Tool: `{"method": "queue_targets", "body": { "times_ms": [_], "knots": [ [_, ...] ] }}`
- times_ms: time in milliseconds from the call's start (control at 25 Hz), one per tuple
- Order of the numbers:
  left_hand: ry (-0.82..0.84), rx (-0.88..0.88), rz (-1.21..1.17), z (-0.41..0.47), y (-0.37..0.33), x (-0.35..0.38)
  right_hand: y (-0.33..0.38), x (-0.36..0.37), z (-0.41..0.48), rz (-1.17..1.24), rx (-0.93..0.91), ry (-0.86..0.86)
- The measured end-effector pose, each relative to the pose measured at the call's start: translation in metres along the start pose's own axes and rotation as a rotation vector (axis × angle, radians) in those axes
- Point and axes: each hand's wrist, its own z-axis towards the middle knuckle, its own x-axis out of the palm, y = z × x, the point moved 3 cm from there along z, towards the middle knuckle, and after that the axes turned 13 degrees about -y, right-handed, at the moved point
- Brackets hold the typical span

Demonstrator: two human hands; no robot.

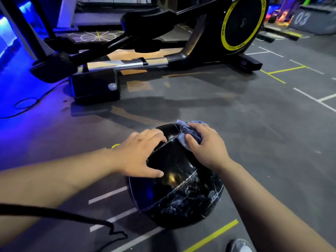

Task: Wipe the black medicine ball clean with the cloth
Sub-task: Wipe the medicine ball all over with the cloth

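Gym floor [254,133]: left grip [140,155] flat on the ball [174,188], right grip [205,144] clutching the cloth [186,130]; a hard push could roll it away.

Both bare forearms reach forward.
Left hand [140,154] lies flat, fingers spread; right hand [207,146] curls round the cloth [182,125].

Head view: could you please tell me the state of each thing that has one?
medicine ball: on the floor, pale smears on its lower right panel.
cloth: bunched, pressed on the ball's top.
left hand: flat on the ball, fingers spread.
right hand: grips the cloth.
elliptical trainer: standing, nobody on it.
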Motion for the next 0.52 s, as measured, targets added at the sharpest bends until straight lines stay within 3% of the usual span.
{"method": "queue_targets", "body": {
  "times_ms": [80, 160, 320, 400, 440, 520],
  "knots": [
    [-0.018, -0.001, -0.001, -0.006, 0.007, 0.0, 0.021, 0.003, -0.009, -0.07, -0.057, -0.1],
    [-0.017, -0.005, 0.018, -0.01, 0.014, 0.001, 0.049, 0.011, -0.029, -0.18, -0.227, -0.229],
    [-0.029, -0.032, -0.021, -0.015, 0.021, 0.005, 0.08, 0.028, -0.072, -0.174, -0.614, -0.02],
    [0.02, -0.024, -0.026, -0.011, 0.023, 0.009, 0.057, 0.016, -0.053, -0.107, -0.701, -0.035],
    [0.046, -0.019, -0.033, -0.007, 0.022, 0.009, 0.04, 0.006, -0.038, -0.063, -0.572, -0.062],
    [0.045, -0.001, -0.062, 0.004, 0.017, 0.01, -0.006, -0.017, -0.013, 0.008, -0.018, -0.166]
  ]
}}
